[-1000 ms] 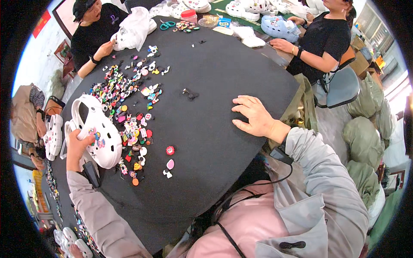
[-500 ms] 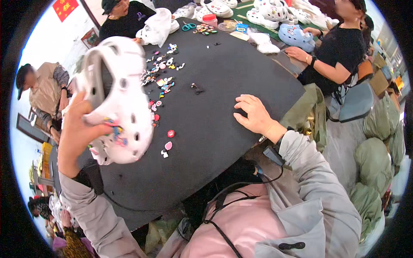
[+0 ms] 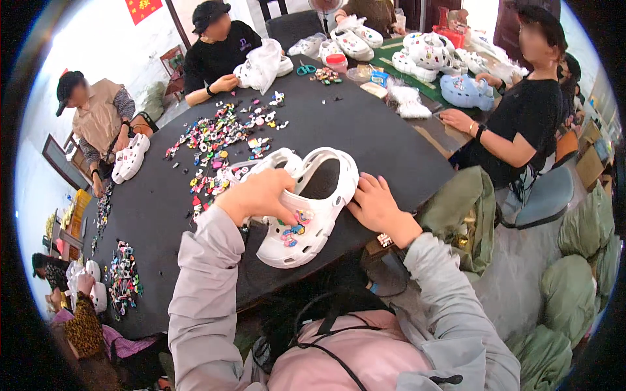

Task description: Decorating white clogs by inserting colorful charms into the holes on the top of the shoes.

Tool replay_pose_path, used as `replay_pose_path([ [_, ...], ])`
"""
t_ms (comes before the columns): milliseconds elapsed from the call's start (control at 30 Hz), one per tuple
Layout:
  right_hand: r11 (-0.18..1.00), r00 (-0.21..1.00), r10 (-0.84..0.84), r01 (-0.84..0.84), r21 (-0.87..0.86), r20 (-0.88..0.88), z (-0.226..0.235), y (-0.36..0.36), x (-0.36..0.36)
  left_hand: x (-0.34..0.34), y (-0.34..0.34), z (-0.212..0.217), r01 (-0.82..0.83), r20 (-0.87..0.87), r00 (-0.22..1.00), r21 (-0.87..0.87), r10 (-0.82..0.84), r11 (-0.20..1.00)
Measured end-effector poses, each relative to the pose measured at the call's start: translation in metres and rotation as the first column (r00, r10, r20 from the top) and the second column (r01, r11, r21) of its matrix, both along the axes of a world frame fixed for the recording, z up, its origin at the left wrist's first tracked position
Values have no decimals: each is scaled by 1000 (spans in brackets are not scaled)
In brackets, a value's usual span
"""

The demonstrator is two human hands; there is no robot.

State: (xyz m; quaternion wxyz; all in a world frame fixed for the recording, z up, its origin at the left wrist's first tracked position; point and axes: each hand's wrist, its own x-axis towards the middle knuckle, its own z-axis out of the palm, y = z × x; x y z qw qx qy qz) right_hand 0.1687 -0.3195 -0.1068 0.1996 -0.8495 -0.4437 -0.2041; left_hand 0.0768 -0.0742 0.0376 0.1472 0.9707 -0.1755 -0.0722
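Note:
My left hand (image 3: pixel 259 197) is closed on a white clog (image 3: pixel 321 227), its thumb over the upper beside several colourful charms (image 3: pixel 293 229). The clog is tilted over the near part of the dark table, its dark-grey insole showing. Behind it, partly hidden by my left hand, shows a second white clog (image 3: pixel 282 158) that seems to be gripped along with it. My right hand (image 3: pixel 380 207) lies at the heel end of the front clog with its fingers stretched out. The fingertips are right by the clog's edge; whether they touch it I cannot tell.
Loose charms (image 3: pixel 218 133) spread over the dark table (image 3: pixel 365 130), with another pile (image 3: pixel 124 277) at the left. Co-workers sit around it with clogs. Teal scissors (image 3: pixel 305 68) and a red-lidded jar (image 3: pixel 336 62) stand far back. Green sacks (image 3: pixel 567 293) fill the right floor.
My left hand has brought the white clog from the far left to the middle, lower and nearer my right hand. The second clog now shows behind it. My view has shifted as well.

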Motion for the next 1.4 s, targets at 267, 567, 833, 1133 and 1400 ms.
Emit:
replay_pose_path([
  [267, 998, 997, 66, -67, 14, 25, 41, -52, 8, -19, -20, 8, -135, 172, 977, 20, 130, 991],
  [567, 947, 950, 281, -297, 121, 134, 107, 5, 12, -125, 55, -44, -492, 239, 384, -765, 892, 416],
  [833, 909, 910, 404, -388, -155, 90, 112, 72, 16, -154, 67, -109, -458, -196, 615, -877, 764, 143],
  [1133, 914, 907, 403, -394, -94, 124, 113, 79, 11, -112, 84, -97, -282, -131, 720, -952, 681, 115],
  [1400, 898, 901, 416, -428, -98, -125, 103, 75, 14, -77, 82, -97, -484, -316, 762, -858, 565, 173],
])
